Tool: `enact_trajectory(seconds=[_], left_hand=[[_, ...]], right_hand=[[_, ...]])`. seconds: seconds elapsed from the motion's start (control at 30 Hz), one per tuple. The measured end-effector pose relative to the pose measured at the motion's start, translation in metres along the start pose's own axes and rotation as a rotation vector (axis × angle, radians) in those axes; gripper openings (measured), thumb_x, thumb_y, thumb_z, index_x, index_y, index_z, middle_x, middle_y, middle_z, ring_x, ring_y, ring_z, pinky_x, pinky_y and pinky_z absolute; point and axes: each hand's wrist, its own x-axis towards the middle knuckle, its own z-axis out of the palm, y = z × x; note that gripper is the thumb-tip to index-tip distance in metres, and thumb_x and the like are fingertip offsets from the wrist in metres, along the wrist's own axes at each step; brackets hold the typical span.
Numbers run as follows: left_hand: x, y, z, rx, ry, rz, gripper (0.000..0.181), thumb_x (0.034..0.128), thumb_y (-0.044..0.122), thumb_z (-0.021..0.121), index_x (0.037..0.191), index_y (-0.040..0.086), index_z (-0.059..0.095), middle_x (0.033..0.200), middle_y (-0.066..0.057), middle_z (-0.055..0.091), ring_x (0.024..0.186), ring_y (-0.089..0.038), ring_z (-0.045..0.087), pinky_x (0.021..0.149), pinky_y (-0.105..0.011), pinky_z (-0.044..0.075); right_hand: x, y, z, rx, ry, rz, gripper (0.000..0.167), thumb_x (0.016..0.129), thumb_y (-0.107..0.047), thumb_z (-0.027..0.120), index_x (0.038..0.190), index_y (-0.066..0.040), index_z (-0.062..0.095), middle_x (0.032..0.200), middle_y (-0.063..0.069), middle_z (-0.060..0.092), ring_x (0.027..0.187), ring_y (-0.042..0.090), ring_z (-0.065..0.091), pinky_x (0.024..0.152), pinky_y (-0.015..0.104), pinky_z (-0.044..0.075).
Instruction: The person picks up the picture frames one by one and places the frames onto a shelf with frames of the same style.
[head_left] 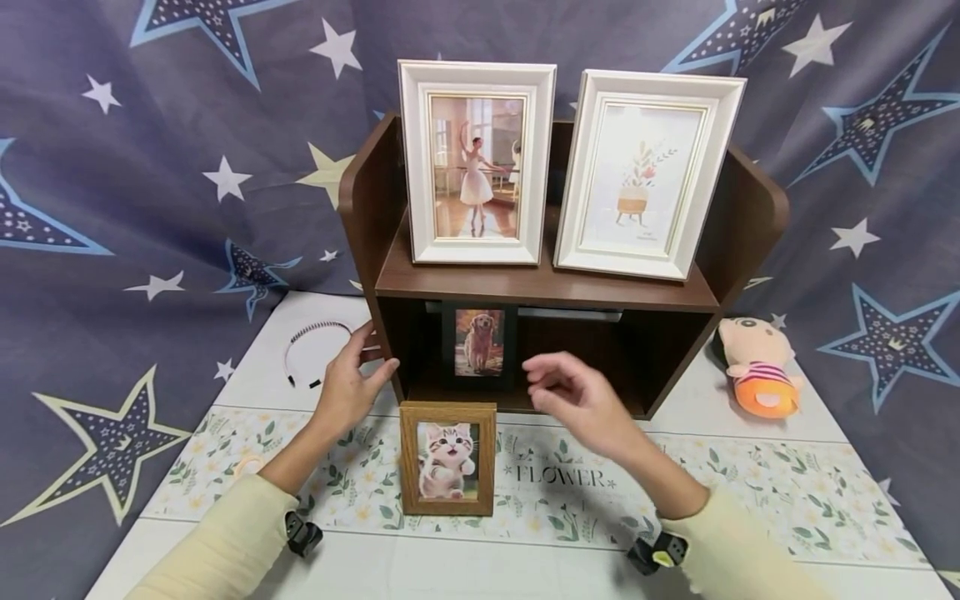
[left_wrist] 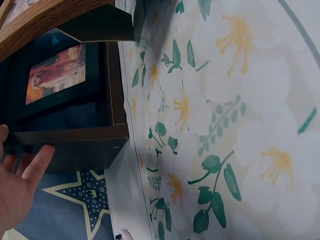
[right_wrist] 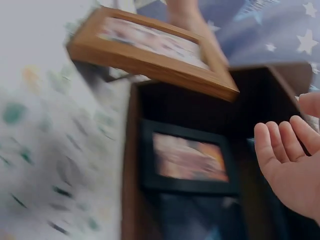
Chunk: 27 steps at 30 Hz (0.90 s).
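At the left side of a dark brown two-tier shelf [head_left: 472, 283], my left hand [head_left: 351, 383] holds the side panel, with the thumb at its front edge and the fingers along the outer face. My right hand [head_left: 573, 400] hovers before the lower compartment, fingers loosely bent and holding nothing. Inside that compartment, to the left, stands a black photo frame [head_left: 510, 346] with a dog picture. A wooden photo frame [head_left: 448, 508] with a kitten picture stands in front of the shelf, between the hands. In the right wrist view, the bare palm [right_wrist: 295, 175] is beside the compartment.
Two white photo frames, one with a ballerina [head_left: 477, 254] and one with a potted plant [head_left: 622, 265], stand on the upper tier. A headband [head_left: 318, 327] lies left of the shelf. To its right is a plush doll [head_left: 761, 375]. A floral cloth [head_left: 720, 492] crosses the table.
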Motion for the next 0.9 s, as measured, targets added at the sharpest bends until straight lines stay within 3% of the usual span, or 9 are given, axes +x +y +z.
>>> enact_trajectory(seconds=[0.17,0.37,0.73,0.9], left_hand=[[0.001,0.001,0.001,-0.005,-0.005,0.0,0.068,0.0898,0.0,0.075,0.15,0.001,0.044,0.129,-0.024,0.064,0.108,-0.039,0.071,0.093,-0.051,0.058],[0.002,0.002,0.002,-0.015,0.002,0.008,0.067,0.0896,-0.001,0.075,0.149,0.001,0.045,0.128,-0.024,0.064,0.108,-0.04,0.071,0.092,-0.055,0.058],[0.0,-0.001,0.001,0.009,-0.012,-0.032,0.066,0.0916,0.003,0.074,0.151,0.003,0.044,0.127,-0.024,0.064,0.111,-0.041,0.069,0.099,-0.053,0.056],[-0.001,-0.001,0.001,0.005,-0.017,-0.035,0.065,0.0922,0.003,0.074,0.151,0.003,0.044,0.128,-0.024,0.064,0.112,-0.041,0.069,0.099,-0.053,0.056]], right_hand=[[-0.006,0.019,0.025,0.016,-0.052,0.053,0.036,0.097,-0.003,0.066,0.132,-0.004,0.06,0.119,0.021,0.062,0.104,0.016,0.065,0.09,0.024,0.059],[-0.011,0.035,0.044,0.037,-0.085,0.093,0.04,0.097,-0.007,0.068,0.136,-0.004,0.057,0.117,0.016,0.061,0.103,0.019,0.064,0.085,0.025,0.06],[-0.014,0.046,0.064,0.08,-0.025,0.137,0.045,0.094,-0.005,0.071,0.136,-0.012,0.057,0.111,0.014,0.059,0.097,0.015,0.064,0.082,0.026,0.06],[-0.014,0.048,0.068,0.077,-0.003,0.142,0.045,0.094,-0.002,0.07,0.136,-0.007,0.056,0.11,0.015,0.059,0.095,0.015,0.065,0.079,0.022,0.059]])
